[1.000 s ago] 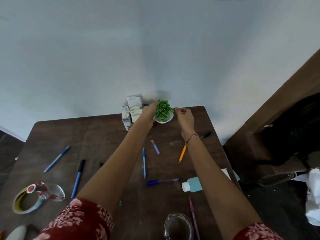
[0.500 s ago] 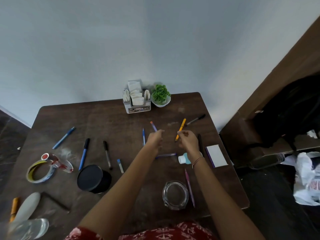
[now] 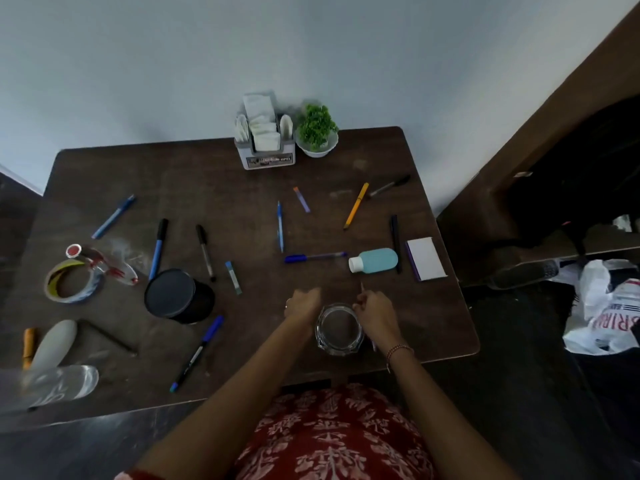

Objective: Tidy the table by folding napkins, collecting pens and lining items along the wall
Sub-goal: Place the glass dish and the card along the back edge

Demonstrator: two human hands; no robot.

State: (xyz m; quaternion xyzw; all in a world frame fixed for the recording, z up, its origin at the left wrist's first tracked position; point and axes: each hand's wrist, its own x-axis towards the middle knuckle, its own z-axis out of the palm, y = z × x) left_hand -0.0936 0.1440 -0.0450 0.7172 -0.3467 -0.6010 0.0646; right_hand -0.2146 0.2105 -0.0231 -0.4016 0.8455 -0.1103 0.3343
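1. The napkin holder [image 3: 265, 143], stocked with folded napkins, and the small potted plant [image 3: 317, 131] stand side by side against the wall at the top centre of the desk [image 3: 207, 181]. That part of the lining-up looks done.
2. The step in hand seems to be the glass jar [image 3: 338, 329] at the lower centre, near the desk's front edge. The left hand [image 3: 303, 303] is just beside its left rim and the right hand [image 3: 375, 310] just beside its right rim, apart with the jar between them.
3. The left hand's fingers are loosely curled with nothing visible in them. The right hand's fingers are curled too, and a thin pinkish tip [image 3: 362, 286] pokes out above them. I cannot tell whether the hand pinches it, or whether either hand touches the jar.
4. The pens lie scattered and uncollected: an orange pen [image 3: 356, 206], a blue pen [image 3: 280, 230] and a capped blue pen [image 3: 313, 257] in the centre, and a blue marker [image 3: 158, 249] further left.
5. The next move probably calls for both hands to close firmly on the jar's smooth sides. They would then lift it clear of the pens and the teal bottle [image 3: 375, 260] on the way up to the wall.
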